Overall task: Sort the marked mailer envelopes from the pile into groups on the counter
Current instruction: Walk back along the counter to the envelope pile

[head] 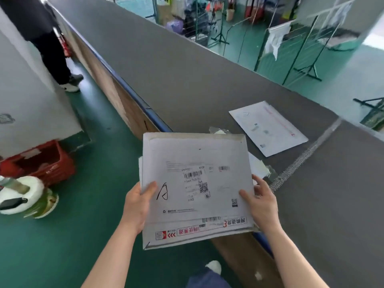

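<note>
While both my left hand (pixel 136 202) and right hand (pixel 260 201) pinch the A-marked mailer stack (pixel 195 183), the lone mailer on the counter (pixel 268 127) lies forward-right, nearer my right.

A parcel-sorting or warehouse workroom: a long grey bench (pixel 187 65) runs into the distance over green floor (pixel 93 204), a red crate (pixel 47 163) sits left, garment racks (pixel 307 44) and bags far right

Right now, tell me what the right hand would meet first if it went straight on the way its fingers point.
Probably the stack of mailers it already grips: the right hand points inward across the top envelope. Depth is unclear.
</note>
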The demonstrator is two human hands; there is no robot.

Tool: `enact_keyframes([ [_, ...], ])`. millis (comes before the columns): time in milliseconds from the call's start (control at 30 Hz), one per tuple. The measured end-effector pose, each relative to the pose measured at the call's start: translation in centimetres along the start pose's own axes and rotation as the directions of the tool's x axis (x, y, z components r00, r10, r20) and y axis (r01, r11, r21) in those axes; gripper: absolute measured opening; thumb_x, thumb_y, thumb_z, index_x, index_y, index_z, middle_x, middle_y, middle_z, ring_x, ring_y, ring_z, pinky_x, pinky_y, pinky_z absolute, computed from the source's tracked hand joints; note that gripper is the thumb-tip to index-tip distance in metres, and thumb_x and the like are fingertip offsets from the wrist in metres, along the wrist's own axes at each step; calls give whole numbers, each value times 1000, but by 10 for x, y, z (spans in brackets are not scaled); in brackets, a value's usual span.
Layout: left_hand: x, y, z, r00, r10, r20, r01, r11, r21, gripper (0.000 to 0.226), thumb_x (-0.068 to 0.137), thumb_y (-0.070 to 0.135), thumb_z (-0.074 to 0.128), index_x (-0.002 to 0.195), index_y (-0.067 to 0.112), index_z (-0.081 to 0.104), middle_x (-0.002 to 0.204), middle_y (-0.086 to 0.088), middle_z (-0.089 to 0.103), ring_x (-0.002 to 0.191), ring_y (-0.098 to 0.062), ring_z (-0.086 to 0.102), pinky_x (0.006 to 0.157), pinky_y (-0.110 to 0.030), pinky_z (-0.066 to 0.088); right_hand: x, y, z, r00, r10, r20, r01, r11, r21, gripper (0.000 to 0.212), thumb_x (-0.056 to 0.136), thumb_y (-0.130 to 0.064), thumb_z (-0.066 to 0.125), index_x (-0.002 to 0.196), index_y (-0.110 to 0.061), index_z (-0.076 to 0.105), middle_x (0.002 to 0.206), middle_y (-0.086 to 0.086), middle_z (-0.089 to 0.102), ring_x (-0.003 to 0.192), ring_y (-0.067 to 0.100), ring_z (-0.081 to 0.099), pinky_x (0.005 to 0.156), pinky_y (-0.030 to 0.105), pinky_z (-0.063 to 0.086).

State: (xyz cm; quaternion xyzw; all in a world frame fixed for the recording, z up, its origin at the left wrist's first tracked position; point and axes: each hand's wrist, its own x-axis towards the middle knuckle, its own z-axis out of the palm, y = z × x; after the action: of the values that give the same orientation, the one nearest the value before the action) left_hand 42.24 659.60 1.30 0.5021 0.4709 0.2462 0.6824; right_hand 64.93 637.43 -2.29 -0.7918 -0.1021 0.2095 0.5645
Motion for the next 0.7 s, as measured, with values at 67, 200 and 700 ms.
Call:
enact_keyframes([
  [67, 28, 16, 19, 998, -26, 56, 25, 1000, 11, 23, 99, 27, 65, 117, 14, 68, 104, -7, 79, 93, -30, 77, 75, -44, 61, 25, -2, 1, 997, 24, -68, -25, 1000, -9, 25, 87, -15, 77, 102, -30, 66, 98, -4, 73, 85, 19, 72, 75, 42, 60],
  [200, 80, 34, 55, 967, -86, 240, 76, 996, 50, 27, 92, 10, 70, 119, 7, 65, 108, -14, 78, 97, -35, 76, 72, -46, 64, 57, -12, -1, 980, 134, -149, -118, 987, 113, 13, 89, -10, 72, 89, -21, 64, 82, 1, 77, 74, 21, 74, 70, 43, 62],
  [700, 287, 73, 148, 614, -355, 705, 203, 934, 294, 47, 81, -5, 72, 126, -1, 58, 115, -26, 73, 99, -46, 72, 74, -52, 63, 165, -26, -57, 478, 468, -743, 7, 844, 536, 19, 93, -3, 70, 103, -12, 57, 96, 9, 67, 76, 23, 65, 62, 29, 58],
])
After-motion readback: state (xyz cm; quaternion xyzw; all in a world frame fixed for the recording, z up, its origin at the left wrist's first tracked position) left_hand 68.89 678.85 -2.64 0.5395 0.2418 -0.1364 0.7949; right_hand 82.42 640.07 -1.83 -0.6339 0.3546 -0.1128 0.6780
